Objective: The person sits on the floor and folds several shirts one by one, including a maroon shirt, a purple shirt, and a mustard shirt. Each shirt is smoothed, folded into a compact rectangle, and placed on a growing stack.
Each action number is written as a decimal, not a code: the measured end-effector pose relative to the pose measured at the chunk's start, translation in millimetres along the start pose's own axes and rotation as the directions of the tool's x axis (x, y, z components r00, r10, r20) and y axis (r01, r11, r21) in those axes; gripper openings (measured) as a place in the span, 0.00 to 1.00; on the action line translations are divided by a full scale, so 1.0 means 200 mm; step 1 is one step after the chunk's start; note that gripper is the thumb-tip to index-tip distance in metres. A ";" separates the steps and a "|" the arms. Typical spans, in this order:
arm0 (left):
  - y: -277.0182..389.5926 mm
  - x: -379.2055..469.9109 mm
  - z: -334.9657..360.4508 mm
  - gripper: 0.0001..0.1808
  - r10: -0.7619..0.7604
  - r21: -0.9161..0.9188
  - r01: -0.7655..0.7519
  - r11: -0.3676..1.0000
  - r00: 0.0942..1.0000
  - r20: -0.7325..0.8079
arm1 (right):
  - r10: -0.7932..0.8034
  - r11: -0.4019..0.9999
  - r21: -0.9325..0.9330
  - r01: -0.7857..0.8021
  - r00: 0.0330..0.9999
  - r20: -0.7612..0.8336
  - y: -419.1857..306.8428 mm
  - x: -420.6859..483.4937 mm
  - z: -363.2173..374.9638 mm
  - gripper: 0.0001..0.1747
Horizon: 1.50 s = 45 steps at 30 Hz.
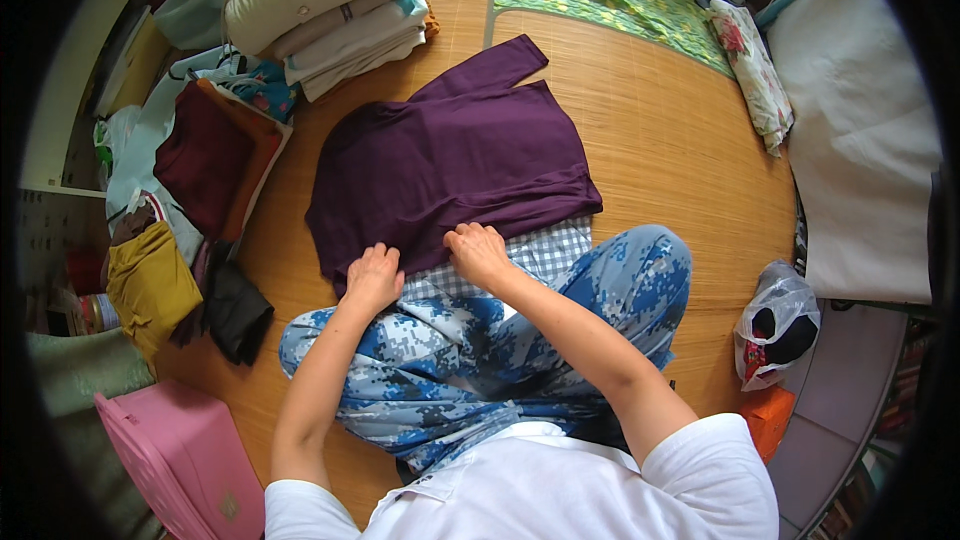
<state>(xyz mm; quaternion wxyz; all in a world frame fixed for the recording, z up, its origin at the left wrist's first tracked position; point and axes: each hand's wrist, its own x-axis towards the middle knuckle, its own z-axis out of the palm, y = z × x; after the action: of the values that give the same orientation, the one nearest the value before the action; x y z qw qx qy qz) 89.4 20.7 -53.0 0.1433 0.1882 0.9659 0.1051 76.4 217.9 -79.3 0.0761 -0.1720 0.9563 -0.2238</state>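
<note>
A dark purple long-sleeved top [450, 157] lies spread over a bamboo mat [637, 120], with one sleeve reaching out at its upper right. Its near edge overlaps a grey-and-white checked cloth [555, 247] that shows beside my crossed legs. My left hand [375, 274] touches the near edge of the top at its left part, fingers bent onto the fabric. Further right, my right hand [476, 251] has its fingertips on the same edge; the fingertips are partly hidden, so whether either hand pinches the cloth cannot be told.
Folded light garments [352, 37] are stacked at the upper left. Below them lie maroon clothing [202, 157] and a mustard garment [154, 285]. A pink plastic bin [187, 450] stands lower left. To the right are a plastic bag [776, 330] and a rolled floral cloth [750, 75].
</note>
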 end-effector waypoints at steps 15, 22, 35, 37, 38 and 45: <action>0.09 0.33 0.33 0.32 -0.243 -0.038 0.240 0.970 0.959 -0.148 | 0.820 0.561 0.239 -0.792 0.571 -0.035 0.54 0.23 -0.17 0.12; 0.06 0.38 0.36 0.34 -0.375 -0.100 0.365 0.926 0.852 -0.365 | 0.567 0.821 0.196 -0.536 0.731 -0.379 0.67 0.48 -0.24 0.11; 0.07 0.40 0.38 0.39 -0.353 -0.023 0.375 0.927 0.848 -0.396 | 0.026 0.894 -0.442 -0.070 0.994 -0.105 0.77 1.32 -0.18 0.15; 0.07 0.39 0.38 0.39 -0.358 -0.021 0.381 0.924 0.848 -0.390 | -0.014 0.860 -0.509 -0.040 0.995 -0.102 0.77 1.34 -0.22 0.10; 0.07 0.39 0.38 0.39 -0.360 -0.027 0.380 0.925 0.846 -0.393 | -0.047 0.841 -0.540 0.004 0.997 -0.065 0.77 1.35 -0.25 0.08; 0.07 0.40 0.39 0.39 -0.360 -0.010 0.391 0.921 0.839 -0.409 | -0.256 0.950 -0.245 0.195 0.934 -0.250 0.56 1.13 -0.68 0.09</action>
<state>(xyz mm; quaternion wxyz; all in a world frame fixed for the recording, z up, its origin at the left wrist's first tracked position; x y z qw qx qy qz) 48.6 76.7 -140.9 -0.0478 -0.0252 0.9957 0.0755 -197.7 284.7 -25.7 -0.1047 -0.2553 0.9498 -0.1476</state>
